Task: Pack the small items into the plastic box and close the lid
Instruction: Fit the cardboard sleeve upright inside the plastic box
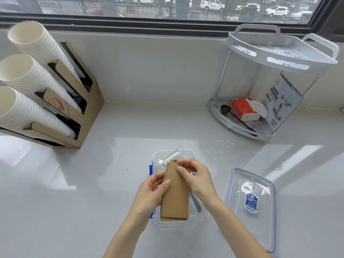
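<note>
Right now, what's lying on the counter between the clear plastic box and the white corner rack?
In the head view, only the clear blue-edged lid near the clear plastic box; up to the white corner rack the grey counter is bare.

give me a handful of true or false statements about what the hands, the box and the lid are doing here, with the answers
1. Both hands hold the brown cardboard piece over the clear plastic box. True: the left hand grips its left edge, and the right hand pinches its top.
2. The lid is already snapped onto the box. False: it lies flat on the counter, to the right of the box.
3. Three stacks of white paper cups sit in a cardboard holder at the left. True.
4. The red tissue pack is on the top shelf of the corner rack. False: it is on the lower shelf, beside a black scoop.
5. The lid has a blue label. True.
</note>
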